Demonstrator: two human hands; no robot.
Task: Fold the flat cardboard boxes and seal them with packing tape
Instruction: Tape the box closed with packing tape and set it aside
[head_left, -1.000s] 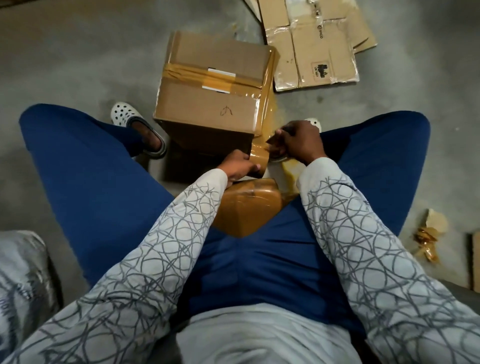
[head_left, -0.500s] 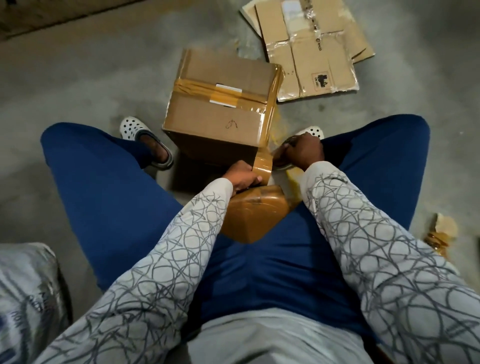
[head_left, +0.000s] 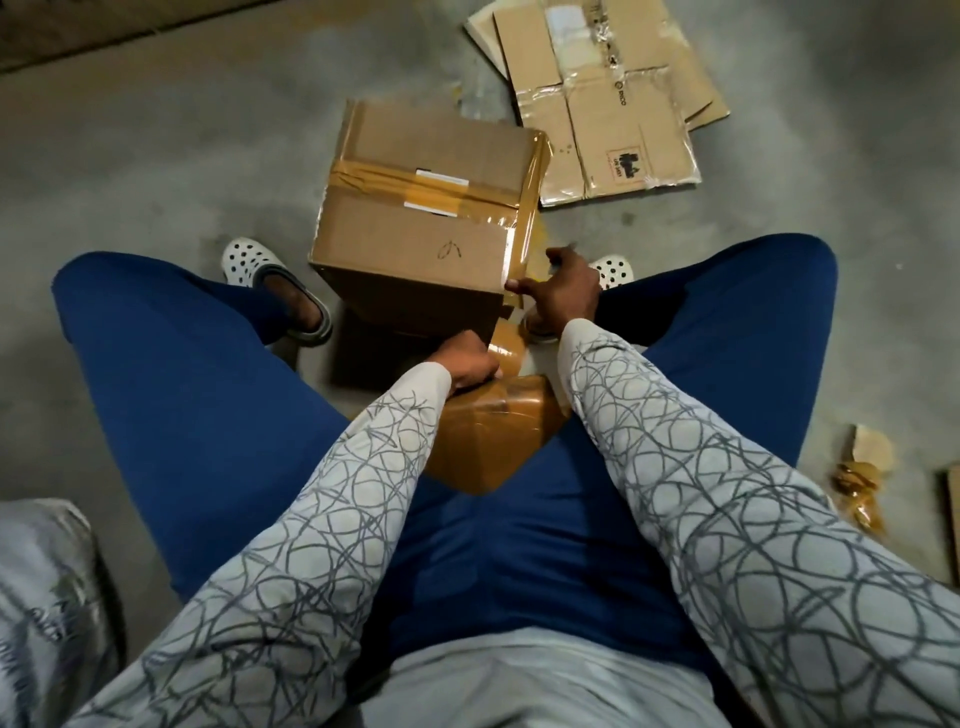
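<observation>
Since the earlier frames your right hand has risen from beside the roll to the near right corner of the box. The view has also tipped upward a little.

The box stands on the floor between your knees, at centre and slightly above the middle of the frame. Brown tape runs across its top and down its right edge.

Your right hand lies with thumb and fingers spread, pressing the tape against that corner. Your left hand sits just below it, curled round the roll, and a short strip links the roll to the box.

Flat cardboard lies in the upper right. A tape-wrapped parcel rests in your lap, and crumpled scraps lie at the right edge.

The box is probably light and hollow, firm at edges and corners but likely to give in mid-panel, so press along the edge. The tape looks thin and glossy and will likely wrinkle or cling to itself if slack, so keep it taut and grip the roll by its sides.
</observation>
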